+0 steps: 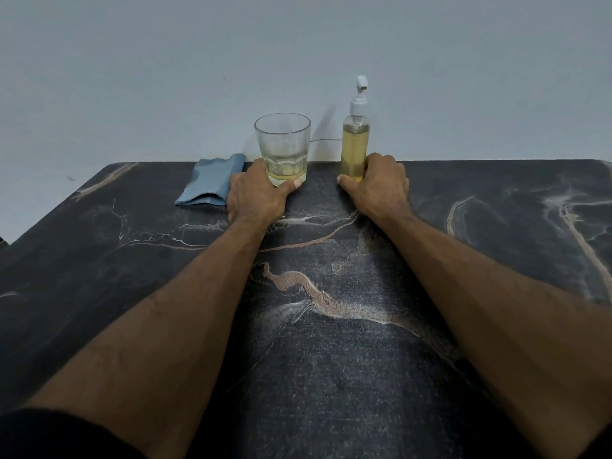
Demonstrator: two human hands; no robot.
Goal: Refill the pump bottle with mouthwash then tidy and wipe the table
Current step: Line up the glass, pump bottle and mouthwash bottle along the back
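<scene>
A plain pale grey-blue wall [298,54] fills the upper half of the view, from 9 o'clock through 12 to 3. Low on it at 12 o'clock a thin pale wire [326,139] runs almost level, with a faint slanted shadow just above it. At 10 o'clock sits a small dark mark [70,177]. At 9 o'clock, a dark shape [2,241], cut off, unclear

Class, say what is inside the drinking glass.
A shallow layer of pale yellow liquid lies at the bottom of the glass; the left hand covers its lower left side.
</scene>
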